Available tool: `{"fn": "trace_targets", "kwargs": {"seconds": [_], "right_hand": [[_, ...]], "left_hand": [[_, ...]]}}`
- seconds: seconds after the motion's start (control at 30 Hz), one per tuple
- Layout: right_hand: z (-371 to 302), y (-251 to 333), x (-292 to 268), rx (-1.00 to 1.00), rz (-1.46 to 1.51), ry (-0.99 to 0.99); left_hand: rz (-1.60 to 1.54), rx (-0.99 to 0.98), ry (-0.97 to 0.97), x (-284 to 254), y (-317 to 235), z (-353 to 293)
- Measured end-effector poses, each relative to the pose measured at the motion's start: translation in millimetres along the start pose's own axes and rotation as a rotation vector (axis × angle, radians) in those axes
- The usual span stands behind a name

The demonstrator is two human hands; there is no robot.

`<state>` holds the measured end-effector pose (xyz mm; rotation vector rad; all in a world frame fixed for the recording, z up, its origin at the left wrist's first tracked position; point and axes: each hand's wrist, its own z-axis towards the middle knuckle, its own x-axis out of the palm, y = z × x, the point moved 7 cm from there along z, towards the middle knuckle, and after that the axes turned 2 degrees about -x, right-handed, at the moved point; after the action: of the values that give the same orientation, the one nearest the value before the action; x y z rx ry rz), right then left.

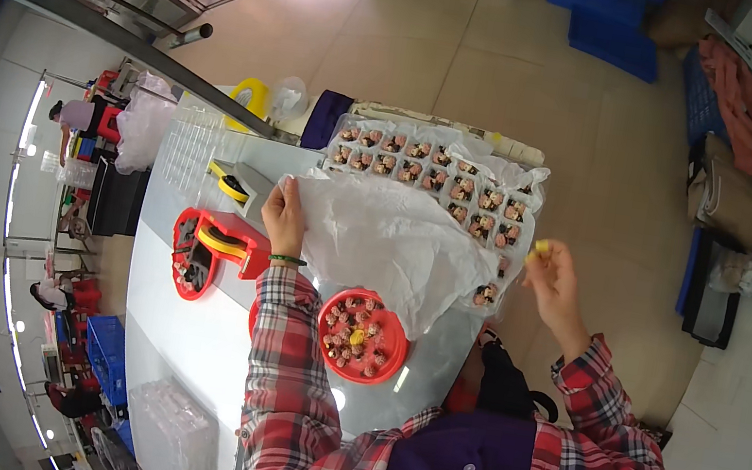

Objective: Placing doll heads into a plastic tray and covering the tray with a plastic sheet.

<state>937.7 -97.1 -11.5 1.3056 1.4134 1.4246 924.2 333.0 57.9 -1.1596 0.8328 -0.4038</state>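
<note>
My left hand [283,216] pinches the left edge of a thin white sheet [385,237], which looks like tissue paper. This crumpled sheet covers the near left part of a clear compartment tray [524,221]. Small pink, black and cream figurines [435,178] sit in the uncovered pockets. Just off the tray's right side, my right hand [554,281] is raised with curled fingers and a yellow patch at the fingertip. Whether it pinches something small, I cannot make out. Below the sheet stands a round red bowl [400,342] holding several small figurines and a yellow piece [357,337].
Left of my forearm are a red tape dispenser [242,243] and a grey one [251,188]. Empty clear trays [193,147] lie behind them; stacked clear packs [172,434] stand at the table's near left. Blue crates [613,41] lie on the floor. People work far left.
</note>
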Motion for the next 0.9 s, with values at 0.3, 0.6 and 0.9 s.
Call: {"fn": "trace_targets", "kwargs": {"seconds": [0.3, 0.6, 0.9], "right_hand": [[28.1, 17.6, 58.6, -0.556, -1.032, 0.048], [65.8, 18.1, 6.2, -0.066, 0.086, -0.33], [97.0, 1.4, -27.3, -0.128, -0.419, -0.463]], "left_hand": [[-0.034, -0.058, 0.053, 21.8, 31.6, 16.9], [0.219, 0.089, -0.057, 22.4, 35.0, 48.3], [0.646, 0.063, 0.056, 70.1, 44.9, 89.6]]}}
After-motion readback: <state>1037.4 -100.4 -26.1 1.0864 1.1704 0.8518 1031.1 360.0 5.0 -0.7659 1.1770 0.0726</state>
